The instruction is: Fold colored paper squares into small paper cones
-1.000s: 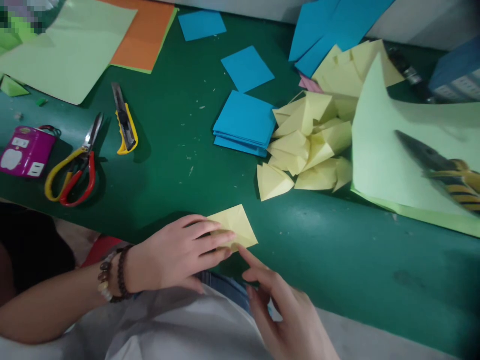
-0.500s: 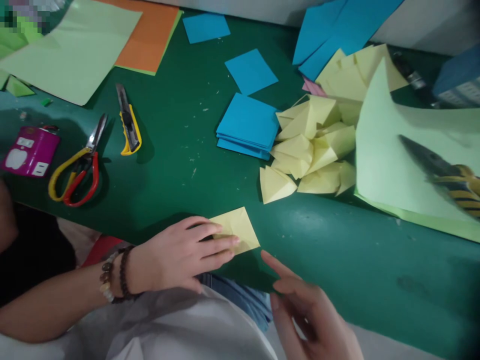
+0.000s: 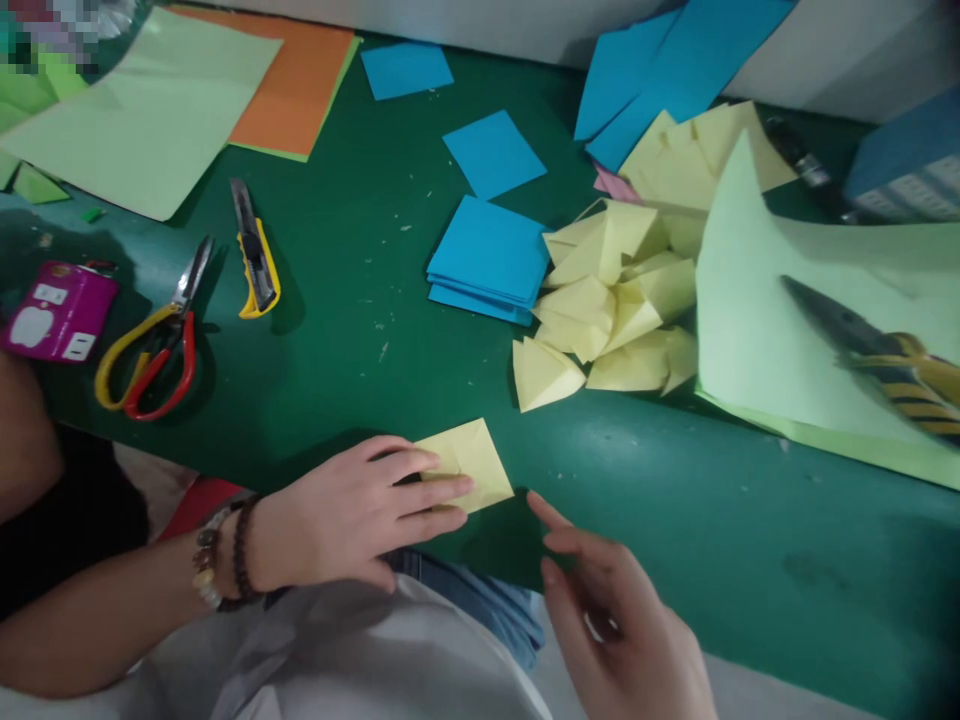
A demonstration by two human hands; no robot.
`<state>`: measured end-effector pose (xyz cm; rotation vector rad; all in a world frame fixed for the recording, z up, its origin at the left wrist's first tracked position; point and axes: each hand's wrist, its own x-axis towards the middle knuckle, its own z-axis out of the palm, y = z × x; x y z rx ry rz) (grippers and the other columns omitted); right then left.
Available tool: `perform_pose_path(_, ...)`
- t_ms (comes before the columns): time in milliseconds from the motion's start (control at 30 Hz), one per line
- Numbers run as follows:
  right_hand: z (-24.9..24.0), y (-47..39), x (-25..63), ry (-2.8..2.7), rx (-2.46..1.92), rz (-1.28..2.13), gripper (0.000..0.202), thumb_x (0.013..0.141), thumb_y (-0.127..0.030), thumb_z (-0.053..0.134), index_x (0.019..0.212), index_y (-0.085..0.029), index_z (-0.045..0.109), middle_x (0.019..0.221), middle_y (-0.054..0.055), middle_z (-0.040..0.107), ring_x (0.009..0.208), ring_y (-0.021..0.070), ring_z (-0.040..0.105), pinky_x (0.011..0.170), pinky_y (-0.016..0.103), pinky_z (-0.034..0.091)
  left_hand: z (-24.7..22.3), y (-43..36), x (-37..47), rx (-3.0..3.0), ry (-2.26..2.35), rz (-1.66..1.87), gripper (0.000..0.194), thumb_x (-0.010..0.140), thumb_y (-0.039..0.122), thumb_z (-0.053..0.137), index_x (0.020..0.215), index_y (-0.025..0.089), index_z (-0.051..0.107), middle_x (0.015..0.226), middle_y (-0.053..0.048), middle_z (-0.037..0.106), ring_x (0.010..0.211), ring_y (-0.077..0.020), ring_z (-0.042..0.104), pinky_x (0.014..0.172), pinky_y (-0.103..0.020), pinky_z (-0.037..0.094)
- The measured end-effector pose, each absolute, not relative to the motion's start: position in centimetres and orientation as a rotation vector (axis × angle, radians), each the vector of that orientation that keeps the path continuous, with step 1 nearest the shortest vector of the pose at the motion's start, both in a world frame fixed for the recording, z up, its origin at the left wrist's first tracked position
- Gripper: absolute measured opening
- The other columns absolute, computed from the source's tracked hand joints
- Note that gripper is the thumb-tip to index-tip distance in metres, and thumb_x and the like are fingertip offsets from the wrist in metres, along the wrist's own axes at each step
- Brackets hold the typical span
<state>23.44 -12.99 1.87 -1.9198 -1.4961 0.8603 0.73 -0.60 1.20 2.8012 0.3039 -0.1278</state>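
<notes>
My left hand (image 3: pixel 337 515) lies flat with its fingers stretched out, pressing a small folded piece of pale yellow paper (image 3: pixel 486 470) against the table near its front edge. The fingers cover the paper's left part. To the right of the paper's corner is my right hand (image 3: pixel 622 610), holding nothing. Its index finger points toward the paper without touching it, and the thumb stands apart from the bent fingers. Beyond the hands lies a pile of folded yellow paper pieces (image 3: pixel 577 310), with a stack of blue paper squares (image 3: pixel 487 248) beside it.
Scissors (image 3: pixel 180 310), a yellow utility knife (image 3: pixel 259 260) and a purple box (image 3: pixel 64 310) lie to the left. Pliers (image 3: pixel 885 350) rest on light green sheets (image 3: pixel 757 290) at the right. Green and orange sheets (image 3: pixel 296 90) lie back left. Another person's limb (image 3: pixel 26 440) shows at the left edge.
The view has shifted slightly. My right index fingertip has moved a little to the right, away from the yellow paper's corner. My left hand stays on the paper.
</notes>
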Motion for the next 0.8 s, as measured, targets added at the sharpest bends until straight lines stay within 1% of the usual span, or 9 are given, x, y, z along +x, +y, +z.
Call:
perform_pose_path(133,1.7,-12.8,23.0,-1.505,-1.858,0.869,0.007,0.092,-0.023,0.047,0.095,-0.024,0.053,0.113,0.011,0.072,0.047,0.0063,0.057,0.051,0.018,0.052,1.3,-0.6,0.7,2.796,0.31,-0.126,0.072,0.078,0.061,0.067,0.139,0.028,0.046,0.155,0.004,0.034,0.131,-0.0225,0.039,0.104,-0.037,0.034)
perform_pose_path(267,1.1,-12.7,23.1,-1.595,-1.824,0.927,0.01,0.092,-0.023,0.047,0.1,-0.022,0.053,0.105,0.01,0.074,0.047,0.0062,0.058,0.051,0.017,0.052,1.3,-0.6,0.7,2.781,0.315,-0.105,0.07,0.079,0.06,0.067,0.137,0.026,0.048,0.154,-0.001,0.037,0.132,-0.0239,0.039,0.104,-0.037,0.034)
perform_pose_path(333,1.2,-12.6,23.4,-1.584,-1.865,0.865,0.01,0.092,-0.023,0.047,0.1,-0.023,0.053,0.106,0.009,0.074,0.05,0.0069,0.061,0.053,0.017,0.053,1.2,-0.6,0.7,2.775,0.309,-0.096,0.069,0.078,0.06,0.068,0.136,0.026,0.05,0.152,-0.001,0.039,0.131,-0.0239,0.04,0.104,-0.037,0.034)
perform_pose_path(400,1.4,-12.2,23.7,-1.596,-1.889,0.748,0.01,0.092,-0.023,0.049,0.099,-0.023,0.056,0.103,0.007,0.074,0.052,0.0076,0.062,0.052,0.018,0.052,1.2,-0.5,0.7,2.776,0.306,-0.109,0.07,0.077,0.06,0.069,0.136,0.028,0.049,0.152,0.0,0.039,0.13,-0.0233,0.041,0.103,-0.037,0.034)
perform_pose_path(500,1.4,-11.0,23.8,-1.754,-1.825,0.551,0.011,0.091,-0.022,0.053,0.099,-0.024,0.06,0.089,0.004,0.073,0.054,0.0093,0.061,0.055,0.022,0.052,1.2,-0.5,0.7,2.787,0.305,-0.139,0.076,0.073,0.061,0.072,0.138,0.028,0.047,0.154,0.003,0.037,0.128,-0.0229,0.041,0.103,-0.037,0.035)
perform_pose_path(567,1.1,-10.0,23.6,-1.875,-1.787,0.469,0.012,0.091,-0.023,0.053,0.102,-0.022,0.06,0.083,0.004,0.07,0.061,0.0122,0.063,0.059,0.025,0.053,1.4,-0.5,0.8,2.795,0.307,-0.142,0.078,0.072,0.062,0.072,0.138,0.028,0.047,0.153,0.003,0.039,0.128,-0.023,0.041,0.103,-0.038,0.034)
perform_pose_path(667,0.4,-8.8,22.9,-1.957,-1.77,0.428,0.014,0.093,-0.025,0.052,0.104,-0.02,0.058,0.082,0.005,0.067,0.072,0.0161,0.064,0.059,0.028,0.052,1.5,-0.5,0.9,2.793,0.31,-0.135,0.079,0.072,0.062,0.072,0.138,0.027,0.047,0.149,0.001,0.044,0.127,-0.0235,0.041,0.104,-0.037,0.033)
perform_pose_path(800,-0.1,-8.4,22.5,-1.955,-1.786,0.445,0.015,0.094,-0.025,0.05,0.106,-0.019,0.057,0.08,0.004,0.065,0.071,0.0154,0.063,0.055,0.025,0.048,1.6,-0.4,0.9,2.782,0.31,-0.132,0.078,0.072,0.061,0.073,0.138,0.028,0.048,0.15,0.002,0.043,0.126,-0.0233,0.041,0.104,-0.037,0.034)
